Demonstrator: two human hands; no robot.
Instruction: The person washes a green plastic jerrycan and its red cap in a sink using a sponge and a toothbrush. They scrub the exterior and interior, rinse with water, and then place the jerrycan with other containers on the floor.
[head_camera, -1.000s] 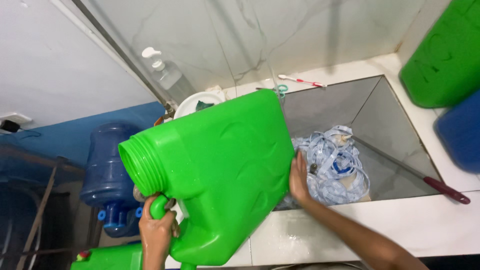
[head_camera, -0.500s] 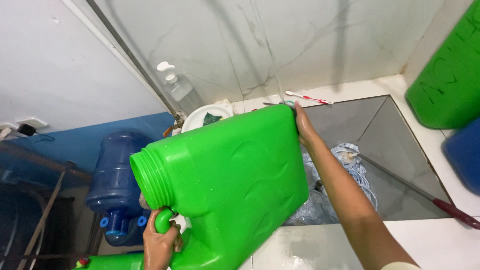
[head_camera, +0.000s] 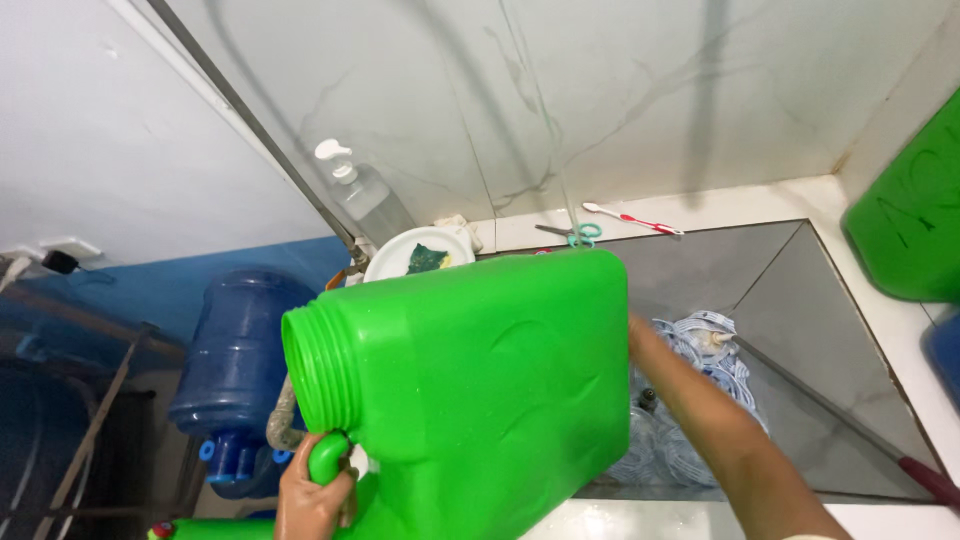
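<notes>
place: home wash area | cues: tiled sink (head_camera: 760, 270), soap pump bottle (head_camera: 365, 195), toothbrush (head_camera: 632, 217), blue water jug (head_camera: 235, 365)

Obstacles and free room:

- Green jerrycan (head_camera: 470, 400): lying on its side and filling the lower centre of the frame, blocking any passage from the near edge to the sink; the left hand (head_camera: 312, 500) is gripping its handle at the bottom, the right hand (head_camera: 650, 350) is pressing its far end.
- Sink basin (head_camera: 760, 270): open grey floor showing in the centre right; crumpled blue-and-white plastic (head_camera: 700, 380) is crowding its near part.
- Back ledge, upper centre: toothbrush (head_camera: 632, 217), scissors (head_camera: 575, 233), white dish (head_camera: 420, 255) and pump bottle (head_camera: 365, 195) are occupying it.
- Right edge: a second green container (head_camera: 905, 220) is closing that side.
- Left: blue water bottle (head_camera: 235, 360) is standing below the counter.
</notes>
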